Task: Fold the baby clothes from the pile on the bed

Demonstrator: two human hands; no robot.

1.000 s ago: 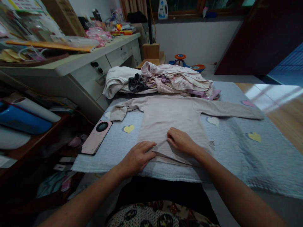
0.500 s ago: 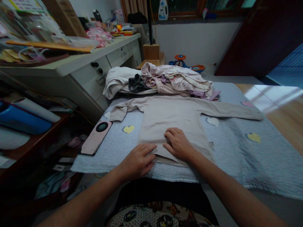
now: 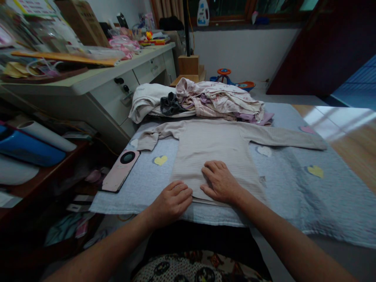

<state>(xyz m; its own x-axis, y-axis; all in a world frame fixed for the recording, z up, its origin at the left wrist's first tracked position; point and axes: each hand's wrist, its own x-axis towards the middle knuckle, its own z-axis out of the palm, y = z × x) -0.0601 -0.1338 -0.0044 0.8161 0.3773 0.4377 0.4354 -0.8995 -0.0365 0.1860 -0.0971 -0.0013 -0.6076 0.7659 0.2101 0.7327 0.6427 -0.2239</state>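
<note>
A beige finely striped long-sleeved shirt [image 3: 211, 145] lies spread flat, its hem toward me and its sleeves out to the sides. The left sleeve is bent at the cuff; the right one stretches out straight. At the hem's left part is my left hand [image 3: 173, 199], fingers together and curled over the edge, with the thumb hidden. My right hand [image 3: 221, 183] rests palm down on the lower middle of the shirt, fingers loosely spread. Beneath the shirt is a light blue quilted cover [image 3: 282, 172] with heart patches.
A pink phone [image 3: 120, 172] with a round black camera lies left of the shirt. Behind the collar is a heap of crumpled clothes [image 3: 217, 98]. A cluttered white desk [image 3: 88, 84] stands at the left, above a shelf with a blue container [image 3: 32, 147].
My left hand's fingers have drawn together and curled at the hem, and its thumb has gone out of sight. My right hand has shifted very slightly left. The shirt lies almost the same.
</note>
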